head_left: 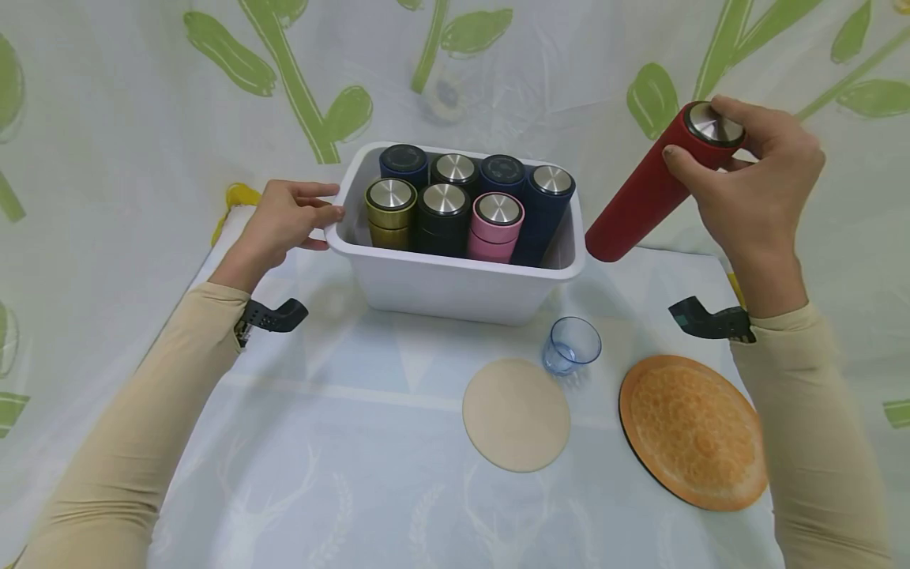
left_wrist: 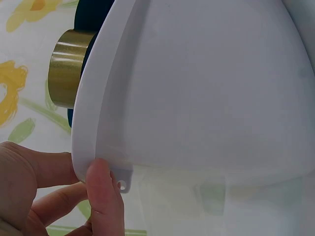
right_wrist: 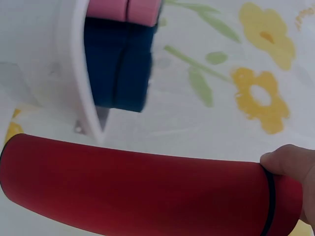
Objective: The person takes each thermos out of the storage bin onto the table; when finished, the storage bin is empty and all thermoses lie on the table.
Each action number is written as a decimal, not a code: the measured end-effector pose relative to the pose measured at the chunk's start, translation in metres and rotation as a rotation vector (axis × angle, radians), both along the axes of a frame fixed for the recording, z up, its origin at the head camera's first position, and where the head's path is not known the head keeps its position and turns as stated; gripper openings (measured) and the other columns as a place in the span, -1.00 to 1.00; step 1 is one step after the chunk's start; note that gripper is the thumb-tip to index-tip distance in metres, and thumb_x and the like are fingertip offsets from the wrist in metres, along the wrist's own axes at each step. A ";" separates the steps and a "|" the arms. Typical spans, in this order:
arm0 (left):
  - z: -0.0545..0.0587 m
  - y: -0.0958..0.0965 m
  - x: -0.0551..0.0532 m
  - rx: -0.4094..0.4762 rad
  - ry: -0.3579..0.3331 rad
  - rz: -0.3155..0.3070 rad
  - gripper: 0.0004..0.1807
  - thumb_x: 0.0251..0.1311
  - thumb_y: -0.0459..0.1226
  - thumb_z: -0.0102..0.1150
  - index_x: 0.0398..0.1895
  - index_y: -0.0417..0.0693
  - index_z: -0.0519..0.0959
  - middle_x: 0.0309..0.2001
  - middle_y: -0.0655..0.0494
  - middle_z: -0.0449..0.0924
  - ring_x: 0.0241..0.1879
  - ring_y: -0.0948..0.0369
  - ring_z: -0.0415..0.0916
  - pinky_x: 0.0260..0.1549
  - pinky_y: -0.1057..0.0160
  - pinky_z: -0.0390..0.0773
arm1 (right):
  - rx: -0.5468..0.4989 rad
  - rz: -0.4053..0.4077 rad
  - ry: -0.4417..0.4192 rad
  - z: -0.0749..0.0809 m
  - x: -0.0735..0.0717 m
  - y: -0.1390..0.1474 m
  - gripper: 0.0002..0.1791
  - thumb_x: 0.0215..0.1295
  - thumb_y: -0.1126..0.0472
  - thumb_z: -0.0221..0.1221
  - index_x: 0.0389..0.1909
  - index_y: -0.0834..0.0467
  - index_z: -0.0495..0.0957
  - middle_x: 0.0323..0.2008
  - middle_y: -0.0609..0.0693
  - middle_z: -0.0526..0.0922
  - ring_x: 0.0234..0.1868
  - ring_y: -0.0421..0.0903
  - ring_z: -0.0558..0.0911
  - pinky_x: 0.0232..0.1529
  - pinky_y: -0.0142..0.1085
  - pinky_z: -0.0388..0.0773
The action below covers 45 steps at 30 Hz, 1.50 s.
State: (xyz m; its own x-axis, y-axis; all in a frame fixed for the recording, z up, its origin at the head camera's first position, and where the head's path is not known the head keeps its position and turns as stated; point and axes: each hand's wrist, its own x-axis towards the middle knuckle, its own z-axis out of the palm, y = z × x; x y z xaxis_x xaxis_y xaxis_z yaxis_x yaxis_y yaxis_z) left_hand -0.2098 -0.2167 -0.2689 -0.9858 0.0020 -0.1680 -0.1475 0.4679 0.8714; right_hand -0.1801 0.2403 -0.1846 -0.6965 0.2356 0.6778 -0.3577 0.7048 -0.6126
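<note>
My right hand [head_left: 764, 178] grips a red thermos flask [head_left: 643, 194] by its silver-topped lid, tilted, with its base close to the right end of a white plastic bin [head_left: 455, 288]. In the right wrist view the thumb presses on the red flask [right_wrist: 138, 184] near the lid's dark ring. At the bin's left end my left hand [head_left: 284, 217] pinches the rim between thumb and fingers. Several flasks stand inside: a gold one [head_left: 391, 217], a pink one [head_left: 495, 233], a black one [head_left: 444, 221] and dark blue ones, among them a leaning blue flask [head_left: 542, 217].
In front of the bin stands a clear blue glass [head_left: 572, 348], close to a round beige disc [head_left: 517, 415]. A round orange-brown mat [head_left: 693, 431] lies to the right, beside my sleeve. Behind the table hangs a leaf-patterned sheet [head_left: 554, 71].
</note>
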 end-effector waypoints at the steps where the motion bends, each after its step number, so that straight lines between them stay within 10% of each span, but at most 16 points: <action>1: 0.000 0.000 0.000 -0.001 -0.001 0.002 -0.43 0.42 -0.21 0.16 0.46 -0.11 0.35 0.27 -0.21 0.47 0.06 -0.03 0.54 -0.34 0.29 0.70 | -0.002 -0.005 -0.012 -0.003 -0.003 0.001 -0.57 0.03 0.24 0.45 0.00 0.04 0.74 -0.17 -0.12 0.70 -0.14 -0.30 0.56 -0.18 -0.58 0.53; 45: -0.001 0.001 0.002 -0.020 0.009 0.008 -0.44 0.44 -0.21 0.14 0.46 -0.10 0.35 0.29 -0.21 0.45 0.09 -0.08 0.51 -0.34 0.32 0.69 | 0.104 0.005 -0.164 -0.107 -0.070 0.007 -0.43 0.22 0.00 0.37 0.21 0.14 0.60 0.06 0.06 0.63 0.08 -0.14 0.52 -0.09 -0.46 0.45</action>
